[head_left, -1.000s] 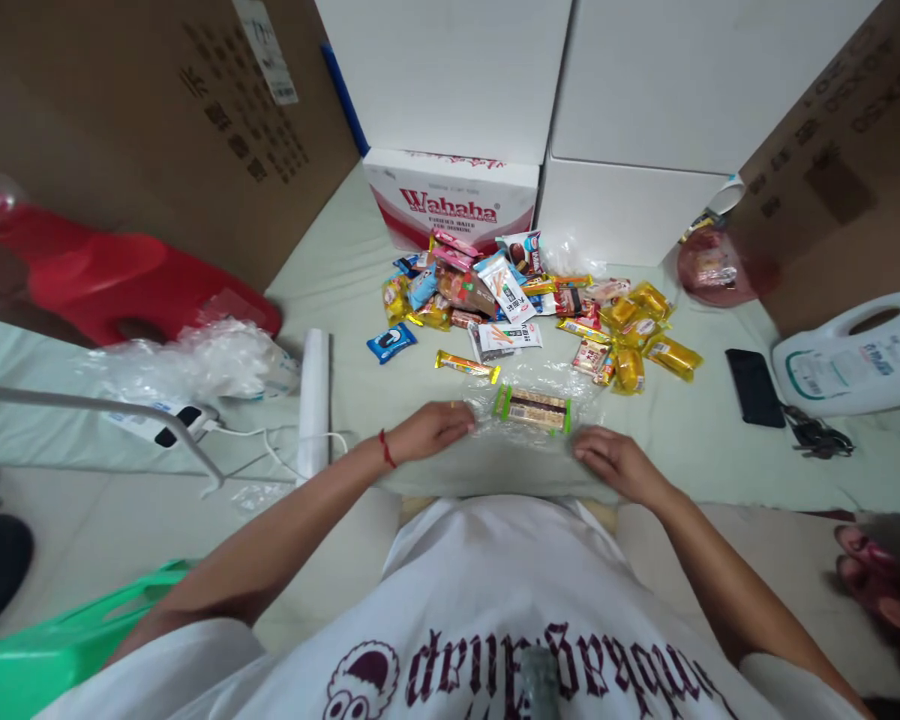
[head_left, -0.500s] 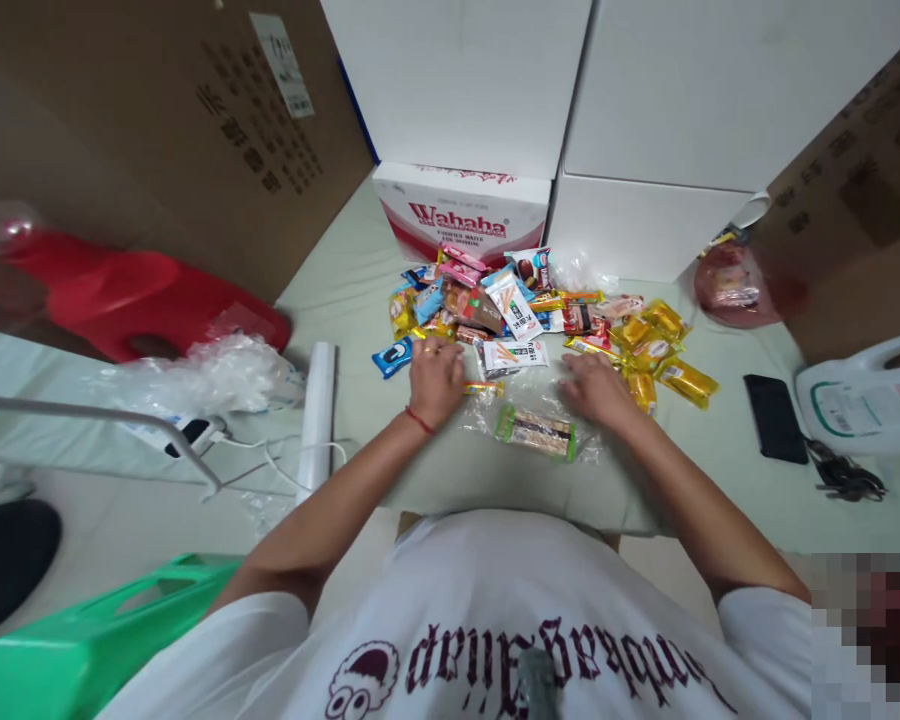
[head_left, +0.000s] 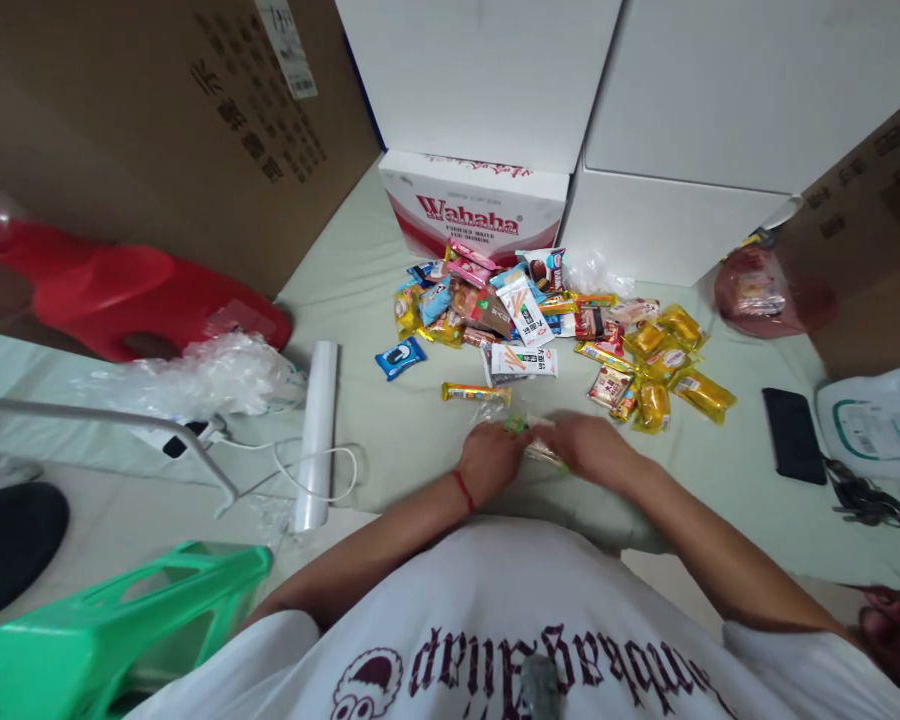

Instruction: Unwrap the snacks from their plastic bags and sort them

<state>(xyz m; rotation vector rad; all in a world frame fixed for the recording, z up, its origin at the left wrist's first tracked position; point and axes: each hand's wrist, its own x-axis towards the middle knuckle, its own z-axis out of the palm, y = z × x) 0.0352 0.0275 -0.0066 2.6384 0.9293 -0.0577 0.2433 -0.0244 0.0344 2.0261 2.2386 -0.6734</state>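
My left hand (head_left: 491, 462), with a red string at the wrist, is closed on the left end of a clear, green-edged snack packet (head_left: 544, 455). My right hand (head_left: 591, 450) grips the packet's other end, its fingers slightly blurred. Both hands cover much of the packet, which is close to my body. Just beyond them lie a thin yellow snack stick (head_left: 476, 393) and a white snack packet (head_left: 523, 360). A blue snack packet (head_left: 400, 358) lies to the left. Yellow-wrapped cakes (head_left: 652, 403) sit to the right of the pile.
Behind the mixed snack pile stands a Wahaba-style printed carton (head_left: 472, 212). A white roll (head_left: 319, 430), cable and red jug (head_left: 142, 295) are left. A black phone (head_left: 793, 435), keys (head_left: 866, 497) and white jug (head_left: 881, 420) are right. A green stool (head_left: 127, 625) stands lower left.
Both hands have drawn back from the pile's near edge toward my body and closed together on the green-edged packet. The yellow stick and nearby snacks are now uncovered.
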